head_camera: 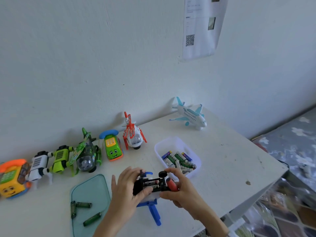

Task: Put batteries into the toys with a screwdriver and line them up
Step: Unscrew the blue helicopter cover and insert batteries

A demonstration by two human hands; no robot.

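An upturned blue toy helicopter [152, 208] lies at the table's front edge, its black battery bay [151, 184] showing two batteries. My left hand [125, 187] grips the toy's left side, thumb on the bay. My right hand [177, 189] holds the right side and grips a red-handled screwdriver [171, 183]. Along the wall stand a yellow phone car [12, 178], a white robot dog [40, 165], a green robot dog [61, 159], a green helicopter [86, 155], a green phone car [112, 147] and an orange helicopter [133, 134].
A white tub [172, 142] with several batteries sits just behind my right hand. A teal tray [95, 185] at the front left holds three green batteries [83, 205]. A white-and-blue toy plane [190, 115] stands at the back right. The table's edge drops off on the right.
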